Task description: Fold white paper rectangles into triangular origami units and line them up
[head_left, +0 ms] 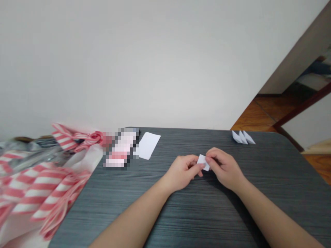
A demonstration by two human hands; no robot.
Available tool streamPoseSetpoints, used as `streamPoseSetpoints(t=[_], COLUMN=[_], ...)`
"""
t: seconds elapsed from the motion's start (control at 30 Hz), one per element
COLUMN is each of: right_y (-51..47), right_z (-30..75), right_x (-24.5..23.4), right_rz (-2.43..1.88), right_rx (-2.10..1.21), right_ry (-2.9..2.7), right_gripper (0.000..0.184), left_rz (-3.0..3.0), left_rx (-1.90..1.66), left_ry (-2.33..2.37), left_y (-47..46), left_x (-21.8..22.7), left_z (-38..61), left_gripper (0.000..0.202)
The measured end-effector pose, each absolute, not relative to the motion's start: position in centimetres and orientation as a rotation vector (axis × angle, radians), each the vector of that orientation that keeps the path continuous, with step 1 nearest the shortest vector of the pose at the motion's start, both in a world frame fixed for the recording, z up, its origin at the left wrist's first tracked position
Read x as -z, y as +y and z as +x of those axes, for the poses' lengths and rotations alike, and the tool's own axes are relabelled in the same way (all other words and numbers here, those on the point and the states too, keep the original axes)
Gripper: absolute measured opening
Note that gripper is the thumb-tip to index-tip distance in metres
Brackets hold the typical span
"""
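A small folded piece of white paper [201,159] is pinched between both hands above the dark table. My left hand [182,171] grips its left side, thumb on top. At its right edge, my right hand [225,167] pinches it with thumb and fingers. The fingers cover part of the paper, so its full folded shape is hidden. A stack of flat white paper sheets [149,145] lies to the left, farther back on the table. Several folded white paper pieces [243,137] stand in a row near the back right.
A blurred-out, phone-like rectangle [121,148] lies beside the sheets on the dark wood-grain table [196,217]. Red-and-white striped cloth [43,186] is heaped along the table's left side. A pale wall [165,62] rises behind; wooden floor [269,110] shows at right.
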State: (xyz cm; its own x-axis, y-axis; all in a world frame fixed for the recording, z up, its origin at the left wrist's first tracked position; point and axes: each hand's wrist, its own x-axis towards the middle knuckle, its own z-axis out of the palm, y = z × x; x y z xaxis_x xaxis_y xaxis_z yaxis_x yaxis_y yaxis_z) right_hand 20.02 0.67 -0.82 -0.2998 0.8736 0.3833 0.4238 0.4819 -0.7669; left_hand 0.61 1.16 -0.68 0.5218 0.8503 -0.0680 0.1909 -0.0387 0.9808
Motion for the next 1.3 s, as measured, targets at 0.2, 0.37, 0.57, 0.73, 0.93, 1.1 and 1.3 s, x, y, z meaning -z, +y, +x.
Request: streamPoseSetpoints(t=[0.2,0.37,0.57,0.73,0.93,1.1,1.3], right_y=[0.6,0.5,0.3,0.4,0.7,0.6,0.7], right_z=[19.9,20.0,20.2,20.2,20.3,20.2,20.2], right_x=[0.6,1.1,1.9,1.5,0.4,0.5,0.4], right_rz=[-1.080,-1.150,-1.198,-1.225,-1.305,-1.317,-1.296], right_rx=[-0.703,-0.750,-0.827,-0.865,-0.854,-0.909,-0.953], right_ry=[-1.914,-1.877,-1.814,-1.820,-1.962,-1.943,-1.953], right_gripper=[0.013,0.009,0.010,0.014,0.024,0.024,0.025], left_rz=[1.619,1.643,1.670,1.681,1.706,1.753,1.775], left_rx=[-0.659,-0.648,-0.630,-0.630,-0.625,-0.639,-0.658], left_ry=[0.964,0.990,1.009,1.036,1.047,1.075,1.074], left_y=[1.2,1.2,1.2,1.2,1.3,1.3,1.2], left_x=[0.3,0.0,-0.2,-0.2,-0.1,0.0,0.1], left_z=[0.4,0.5,0.4,0.4,0.3,0.3,0.3], left_gripper=[0.031,0.032,0.035,0.037,0.040,0.040,0.038])
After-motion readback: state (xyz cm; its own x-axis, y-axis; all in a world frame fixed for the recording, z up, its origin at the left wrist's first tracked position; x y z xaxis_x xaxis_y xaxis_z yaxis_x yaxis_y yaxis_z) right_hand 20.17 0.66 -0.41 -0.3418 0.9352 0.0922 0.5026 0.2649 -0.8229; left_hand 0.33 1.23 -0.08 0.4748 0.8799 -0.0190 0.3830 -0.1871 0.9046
